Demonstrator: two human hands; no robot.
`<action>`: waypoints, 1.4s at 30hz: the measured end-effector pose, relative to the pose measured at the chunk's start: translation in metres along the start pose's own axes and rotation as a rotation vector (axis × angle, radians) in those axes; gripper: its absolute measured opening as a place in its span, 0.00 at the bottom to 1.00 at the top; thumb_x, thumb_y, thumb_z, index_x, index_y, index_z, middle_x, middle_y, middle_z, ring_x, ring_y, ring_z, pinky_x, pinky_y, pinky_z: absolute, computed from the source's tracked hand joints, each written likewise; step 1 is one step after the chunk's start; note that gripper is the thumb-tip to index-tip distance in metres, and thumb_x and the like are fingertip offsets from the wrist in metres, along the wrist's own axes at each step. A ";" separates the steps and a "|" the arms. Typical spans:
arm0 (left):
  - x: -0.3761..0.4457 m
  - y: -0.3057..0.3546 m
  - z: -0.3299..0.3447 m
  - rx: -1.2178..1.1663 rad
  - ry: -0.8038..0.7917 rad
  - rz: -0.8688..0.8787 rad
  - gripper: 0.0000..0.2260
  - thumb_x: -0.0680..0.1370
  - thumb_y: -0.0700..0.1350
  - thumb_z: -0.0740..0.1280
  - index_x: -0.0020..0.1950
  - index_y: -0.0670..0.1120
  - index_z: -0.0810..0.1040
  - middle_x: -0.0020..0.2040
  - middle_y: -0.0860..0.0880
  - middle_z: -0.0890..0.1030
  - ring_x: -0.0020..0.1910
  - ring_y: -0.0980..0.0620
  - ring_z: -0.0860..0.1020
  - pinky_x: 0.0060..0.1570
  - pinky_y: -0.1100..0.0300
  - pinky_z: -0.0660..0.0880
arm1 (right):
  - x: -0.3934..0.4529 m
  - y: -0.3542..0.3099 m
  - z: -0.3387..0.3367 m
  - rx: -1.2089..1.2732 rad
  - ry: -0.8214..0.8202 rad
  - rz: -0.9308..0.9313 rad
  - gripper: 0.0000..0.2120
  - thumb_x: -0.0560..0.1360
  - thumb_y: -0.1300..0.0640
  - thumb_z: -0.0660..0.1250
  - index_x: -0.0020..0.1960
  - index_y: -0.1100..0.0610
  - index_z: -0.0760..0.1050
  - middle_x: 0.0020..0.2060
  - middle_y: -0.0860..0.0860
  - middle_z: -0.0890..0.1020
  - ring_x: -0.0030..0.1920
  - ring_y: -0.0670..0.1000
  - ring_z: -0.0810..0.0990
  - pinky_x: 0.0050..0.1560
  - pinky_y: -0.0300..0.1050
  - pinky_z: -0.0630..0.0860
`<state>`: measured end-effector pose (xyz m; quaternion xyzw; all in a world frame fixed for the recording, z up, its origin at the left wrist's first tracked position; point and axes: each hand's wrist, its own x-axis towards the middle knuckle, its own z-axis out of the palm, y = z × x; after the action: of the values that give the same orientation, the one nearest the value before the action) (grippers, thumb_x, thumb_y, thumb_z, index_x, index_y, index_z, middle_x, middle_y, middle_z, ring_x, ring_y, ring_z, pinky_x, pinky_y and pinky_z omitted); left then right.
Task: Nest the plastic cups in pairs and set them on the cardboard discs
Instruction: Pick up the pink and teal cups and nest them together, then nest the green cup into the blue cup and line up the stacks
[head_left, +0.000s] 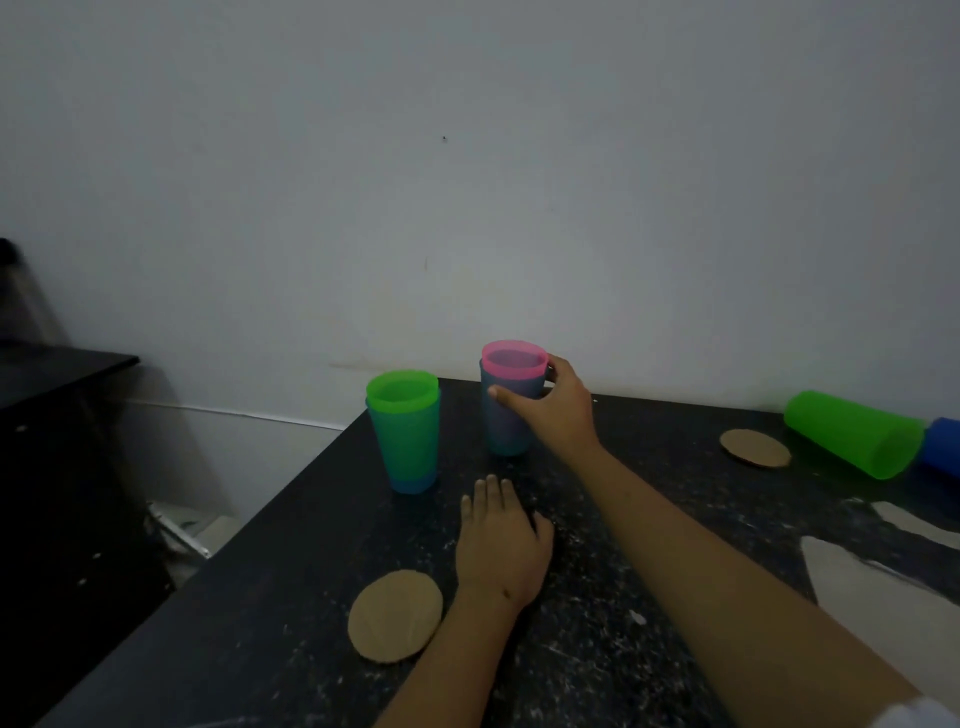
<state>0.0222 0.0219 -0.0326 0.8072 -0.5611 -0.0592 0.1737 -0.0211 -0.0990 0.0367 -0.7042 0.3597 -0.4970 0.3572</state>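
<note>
At the far left of the dark speckled table (270, 623) stands an upright pair of cups — a green cup (402, 395) nested inside a blue cup (411, 457) — set directly on the tabletop, no disc visible under it. Nearer, a cardboard disc (395, 616) lies bare, just beside the wrist of the left hand (501, 540), which rests flat on the table with fingers extended, holding nothing. Farther back and just right of the green pair, the right hand (553, 402) wraps around a second upright pair — a pink cup (514, 358) nested in a grey-blue cup (506, 421) — thumb across its near side; whether it sits on a disc I cannot tell. Far right, a second cardboard disc (754, 448) lies bare, near a green cup on its side (854, 434) and another blue cup (943, 444) at the edge.
</note>
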 end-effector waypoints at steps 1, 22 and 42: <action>0.000 0.000 0.001 -0.001 0.001 0.001 0.29 0.80 0.54 0.50 0.76 0.39 0.51 0.78 0.41 0.52 0.77 0.45 0.49 0.76 0.50 0.45 | 0.002 0.003 0.003 0.007 -0.007 0.009 0.39 0.61 0.47 0.78 0.67 0.56 0.67 0.62 0.53 0.76 0.56 0.46 0.73 0.41 0.28 0.70; -0.013 0.020 -0.019 -0.283 0.207 0.166 0.18 0.78 0.46 0.61 0.67 0.44 0.69 0.63 0.45 0.75 0.62 0.48 0.73 0.62 0.55 0.70 | -0.051 0.027 -0.086 -0.227 0.012 0.006 0.10 0.72 0.55 0.70 0.52 0.53 0.73 0.41 0.45 0.77 0.41 0.42 0.76 0.42 0.33 0.70; 0.055 0.266 0.030 0.160 0.031 0.766 0.23 0.72 0.43 0.64 0.66 0.43 0.66 0.65 0.42 0.70 0.64 0.42 0.69 0.59 0.47 0.70 | -0.108 0.063 -0.365 -0.518 0.426 0.072 0.08 0.70 0.64 0.70 0.49 0.61 0.76 0.50 0.57 0.77 0.52 0.54 0.76 0.52 0.41 0.70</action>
<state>-0.2023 -0.1182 0.0372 0.5511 -0.8219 0.0660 0.1284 -0.4068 -0.0901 0.0261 -0.6388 0.5652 -0.5122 0.1006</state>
